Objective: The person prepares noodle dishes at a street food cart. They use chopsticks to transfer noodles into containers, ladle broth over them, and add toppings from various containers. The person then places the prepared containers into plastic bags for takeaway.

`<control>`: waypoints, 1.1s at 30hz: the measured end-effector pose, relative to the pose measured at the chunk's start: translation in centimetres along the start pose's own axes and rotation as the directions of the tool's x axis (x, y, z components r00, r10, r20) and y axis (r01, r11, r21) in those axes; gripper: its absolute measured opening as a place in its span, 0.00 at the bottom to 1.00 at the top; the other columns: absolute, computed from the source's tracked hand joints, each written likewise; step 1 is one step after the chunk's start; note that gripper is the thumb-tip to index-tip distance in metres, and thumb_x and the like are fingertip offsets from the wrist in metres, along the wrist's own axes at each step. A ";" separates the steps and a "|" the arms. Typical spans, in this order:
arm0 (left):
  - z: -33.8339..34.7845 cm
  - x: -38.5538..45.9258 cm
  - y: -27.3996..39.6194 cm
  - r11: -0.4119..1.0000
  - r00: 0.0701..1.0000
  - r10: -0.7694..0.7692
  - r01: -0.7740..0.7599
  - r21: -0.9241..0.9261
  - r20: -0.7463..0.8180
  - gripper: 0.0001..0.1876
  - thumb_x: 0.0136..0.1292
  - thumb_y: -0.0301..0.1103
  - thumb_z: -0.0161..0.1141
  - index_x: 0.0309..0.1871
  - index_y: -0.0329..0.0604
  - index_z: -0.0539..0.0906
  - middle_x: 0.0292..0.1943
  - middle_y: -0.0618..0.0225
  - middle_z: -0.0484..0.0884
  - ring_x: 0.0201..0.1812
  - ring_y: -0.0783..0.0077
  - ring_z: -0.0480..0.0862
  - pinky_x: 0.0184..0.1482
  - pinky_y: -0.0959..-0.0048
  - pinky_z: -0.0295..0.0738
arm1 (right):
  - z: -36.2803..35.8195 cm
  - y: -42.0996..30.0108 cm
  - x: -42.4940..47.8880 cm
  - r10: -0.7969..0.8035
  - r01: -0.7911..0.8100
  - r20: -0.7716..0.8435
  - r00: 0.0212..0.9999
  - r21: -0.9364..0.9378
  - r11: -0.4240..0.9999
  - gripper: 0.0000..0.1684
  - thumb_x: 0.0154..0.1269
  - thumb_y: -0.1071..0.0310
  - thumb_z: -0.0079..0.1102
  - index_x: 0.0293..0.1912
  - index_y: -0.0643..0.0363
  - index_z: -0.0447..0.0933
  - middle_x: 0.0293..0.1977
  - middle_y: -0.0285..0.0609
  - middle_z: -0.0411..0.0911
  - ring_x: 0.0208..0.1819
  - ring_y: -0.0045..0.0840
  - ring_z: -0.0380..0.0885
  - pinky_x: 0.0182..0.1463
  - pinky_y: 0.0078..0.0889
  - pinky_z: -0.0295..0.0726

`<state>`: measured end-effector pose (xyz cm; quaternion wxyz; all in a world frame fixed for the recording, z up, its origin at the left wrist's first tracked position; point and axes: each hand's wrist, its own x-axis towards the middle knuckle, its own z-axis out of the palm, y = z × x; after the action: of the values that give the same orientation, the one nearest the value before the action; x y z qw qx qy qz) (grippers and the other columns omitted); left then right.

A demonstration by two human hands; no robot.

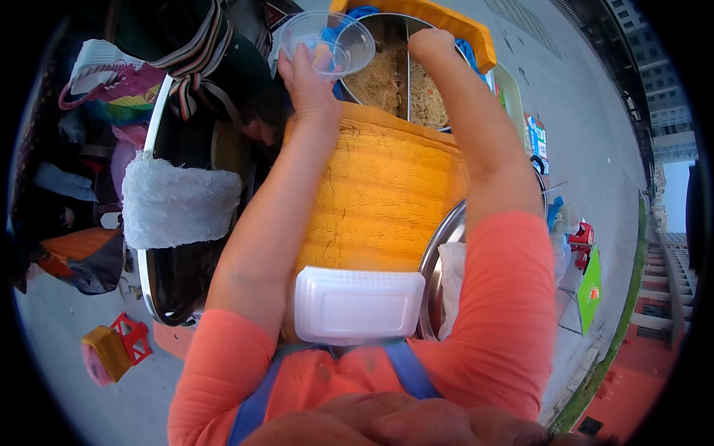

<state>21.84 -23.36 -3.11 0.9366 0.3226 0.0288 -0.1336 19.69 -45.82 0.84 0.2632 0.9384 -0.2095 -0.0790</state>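
Observation:
My left hand (309, 83) holds a clear round plastic bowl (354, 36) by its side, tilted, at the left rim of a round metal pot (385, 28). A metal divider (409, 83) splits the pot. Light-brown noodle-like food (379, 81) lies in the left half, and pale noodles (427, 97) with orange bits fill the right half. Over the right half, near the divider, is my right hand (432, 44), knuckles up. Its fingers are turned away from view, so I cannot see whether they grip anything. A white foam takeaway box (358, 305) rests close to my chest, lid down.
A creased yellow covering (385, 195) spans the surface between my arms. At right, a steel basin (432, 262) contains a white cloth (453, 279). A white towel (178, 206) hangs over a metal rail at left. Beyond stand a red stool (134, 339) and a person in dark clothing (245, 67).

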 end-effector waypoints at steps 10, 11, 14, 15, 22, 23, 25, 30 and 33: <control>0.0 0.2 -0.1 1.000 0.999 -0.012 0.012 0.020 0.034 0.36 0.67 0.46 0.52 0.74 0.53 0.51 0.61 0.50 0.67 0.59 0.52 0.74 0.53 0.54 0.72 | -2.0 4.5 -4.2 -0.356 0.338 0.216 0.909 0.116 0.934 0.15 0.62 0.61 0.61 0.48 0.51 0.81 0.43 0.44 0.82 0.49 0.38 0.80 0.51 0.42 0.79; 0.0 0.1 -0.1 1.000 0.999 -0.010 0.009 0.019 0.030 0.35 0.67 0.46 0.52 0.74 0.53 0.51 0.61 0.50 0.67 0.58 0.52 0.74 0.53 0.55 0.72 | -3.0 4.6 -5.8 -0.388 0.372 0.218 0.895 0.114 0.921 0.16 0.61 0.60 0.62 0.48 0.51 0.81 0.42 0.42 0.83 0.48 0.38 0.80 0.51 0.42 0.79; 0.1 -0.1 -0.2 1.000 0.999 -0.004 0.003 0.023 0.033 0.35 0.67 0.46 0.52 0.74 0.54 0.51 0.61 0.51 0.67 0.58 0.53 0.74 0.52 0.55 0.72 | -5.6 6.1 -7.3 -0.389 0.385 0.210 0.897 0.059 0.921 0.16 0.61 0.57 0.63 0.48 0.49 0.80 0.41 0.40 0.83 0.48 0.37 0.80 0.50 0.41 0.79; 0.0 0.0 -0.3 1.000 0.999 0.002 -0.002 0.018 0.034 0.35 0.67 0.46 0.52 0.74 0.54 0.51 0.61 0.51 0.67 0.57 0.53 0.74 0.52 0.55 0.72 | -6.4 6.5 -7.4 -0.373 0.376 0.204 0.905 0.028 0.926 0.16 0.61 0.57 0.63 0.48 0.48 0.80 0.41 0.39 0.83 0.48 0.37 0.80 0.50 0.41 0.79; -0.3 0.2 -0.5 1.000 0.999 0.001 -0.002 0.021 0.053 0.36 0.67 0.46 0.53 0.74 0.54 0.51 0.63 0.50 0.66 0.57 0.52 0.74 0.52 0.54 0.73 | -7.8 4.9 -9.8 -0.189 0.203 0.144 0.971 -0.083 0.976 0.24 0.59 0.48 0.64 0.47 0.56 0.80 0.40 0.43 0.83 0.47 0.35 0.81 0.50 0.38 0.80; -0.4 0.2 -0.3 1.000 0.999 0.001 -0.002 0.021 0.041 0.35 0.67 0.46 0.53 0.74 0.54 0.52 0.63 0.50 0.66 0.57 0.52 0.74 0.52 0.54 0.72 | -7.4 4.3 -9.6 -0.187 0.199 0.125 0.974 -0.095 0.975 0.24 0.59 0.48 0.64 0.47 0.57 0.80 0.40 0.43 0.83 0.47 0.34 0.81 0.49 0.37 0.80; -0.2 0.2 -0.3 1.000 1.000 -0.005 0.004 0.015 0.029 0.35 0.67 0.46 0.53 0.74 0.54 0.52 0.63 0.50 0.65 0.57 0.52 0.74 0.52 0.53 0.72 | -5.6 3.0 -9.6 -0.167 0.177 0.085 0.982 -0.124 0.976 0.25 0.60 0.47 0.64 0.46 0.58 0.80 0.40 0.43 0.83 0.47 0.33 0.82 0.47 0.36 0.81; -0.1 0.1 -0.3 1.000 0.999 -0.002 0.001 0.023 0.054 0.35 0.67 0.46 0.54 0.74 0.54 0.52 0.63 0.50 0.65 0.57 0.52 0.74 0.52 0.54 0.73 | -0.9 -1.3 -4.3 -0.066 0.077 0.167 0.984 -0.060 0.995 0.23 0.64 0.47 0.58 0.47 0.54 0.83 0.47 0.40 0.82 0.51 0.31 0.81 0.47 0.35 0.81; -0.1 0.1 -0.4 0.999 0.998 -0.010 0.008 0.040 0.066 0.36 0.66 0.45 0.55 0.74 0.54 0.52 0.64 0.51 0.65 0.57 0.53 0.74 0.51 0.55 0.73 | 1.1 -2.0 -2.1 -0.108 0.113 0.178 0.978 -0.021 0.993 0.23 0.63 0.45 0.59 0.43 0.55 0.84 0.44 0.40 0.83 0.47 0.35 0.82 0.47 0.37 0.81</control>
<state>21.83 -23.63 -3.41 0.9298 0.3366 -0.0033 -0.1490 18.23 -43.90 -1.06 0.2532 0.9337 -0.1784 -0.1796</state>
